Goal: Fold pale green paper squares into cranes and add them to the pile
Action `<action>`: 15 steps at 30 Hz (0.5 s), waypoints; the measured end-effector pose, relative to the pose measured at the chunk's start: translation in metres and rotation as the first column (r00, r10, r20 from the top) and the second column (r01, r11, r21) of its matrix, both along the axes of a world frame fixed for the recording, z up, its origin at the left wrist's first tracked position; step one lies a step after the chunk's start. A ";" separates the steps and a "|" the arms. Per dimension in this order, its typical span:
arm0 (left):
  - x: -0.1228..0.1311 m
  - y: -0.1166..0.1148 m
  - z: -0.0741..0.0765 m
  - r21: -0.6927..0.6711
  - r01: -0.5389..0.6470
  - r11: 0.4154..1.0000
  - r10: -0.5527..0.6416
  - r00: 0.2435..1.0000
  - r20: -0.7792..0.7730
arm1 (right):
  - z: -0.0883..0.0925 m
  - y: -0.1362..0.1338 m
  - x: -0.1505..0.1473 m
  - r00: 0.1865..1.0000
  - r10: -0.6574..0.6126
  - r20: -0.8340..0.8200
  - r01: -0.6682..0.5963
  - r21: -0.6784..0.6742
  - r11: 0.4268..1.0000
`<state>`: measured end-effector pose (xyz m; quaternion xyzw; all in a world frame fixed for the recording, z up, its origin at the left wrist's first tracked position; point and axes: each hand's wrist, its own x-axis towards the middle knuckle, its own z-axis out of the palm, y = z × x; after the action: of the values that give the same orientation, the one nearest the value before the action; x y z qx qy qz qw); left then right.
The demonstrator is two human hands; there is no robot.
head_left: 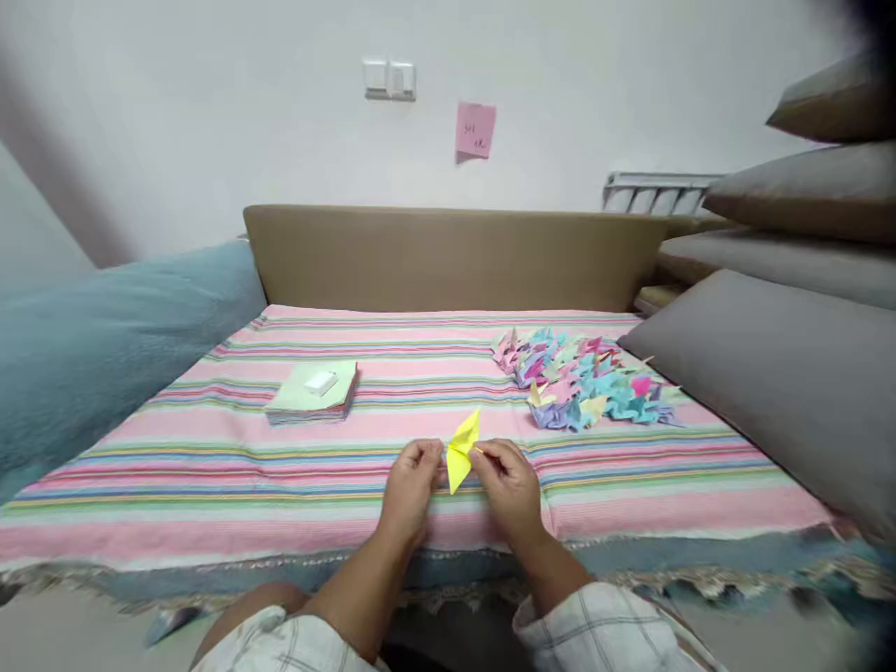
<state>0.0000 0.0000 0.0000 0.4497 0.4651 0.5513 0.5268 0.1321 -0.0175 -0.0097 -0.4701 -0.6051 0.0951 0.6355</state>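
A striped cloth (210, 485) is being used as the surface, spread over a low bed and bounded by a tan board (448, 257) at the far edge, a teal blanket (105, 345) on the left and grey cushions (770, 373) on the right. Right of centre, a heap of folded paper figures (581, 378) in many colours is lying on the cloth. Left of centre, a stack of paper sheets (312, 394) is being topped by a small white object (320, 381). Near the front edge, between the two, a yellow folded paper (462, 450) is being held just above the cloth. It is being pinched from both sides: the left hand (410, 490) is closed on its left edge and the right hand (511, 490) on its right edge, with the fingertips nearly meeting. The paper's long axis is being held tilted, the upper point leaning away and to the right, the lower point down toward the person. Both hands are equally near it. The heap is lying nearer the right hand, the stack nearer the left.
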 end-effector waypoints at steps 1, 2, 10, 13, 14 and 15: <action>-0.007 0.001 0.007 0.078 0.001 0.997 0.002 0.999 -0.047 | 0.000 0.000 0.003 0.999 0.006 0.053 -0.007 0.023 1.000; -0.013 0.003 0.013 0.155 0.004 0.988 0.012 0.995 -0.100 | 0.001 0.000 0.005 0.995 0.011 0.101 -0.016 0.045 0.999; -0.032 0.004 0.028 0.395 0.271 0.878 -0.098 0.908 -0.407 | 0.003 -0.002 0.012 0.960 0.084 0.266 -0.127 0.150 0.980; -0.033 0.003 0.030 0.328 0.313 0.891 -0.203 0.922 -0.329 | 0.005 -0.004 0.011 0.964 0.176 0.198 -0.202 0.120 0.972; -0.033 0.003 0.031 0.303 0.332 0.893 -0.241 0.923 -0.301 | 0.005 -0.004 0.011 0.964 0.204 0.173 -0.223 0.105 0.969; -0.034 0.003 0.033 0.282 0.349 0.894 -0.272 0.922 -0.277 | 0.006 -0.004 0.011 0.964 0.222 0.148 -0.236 0.088 0.968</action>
<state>-0.0335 0.0025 0.0325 0.6602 0.3469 0.4728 0.4694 0.1428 -0.0220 -0.0041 -0.3683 -0.7017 0.1036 0.6011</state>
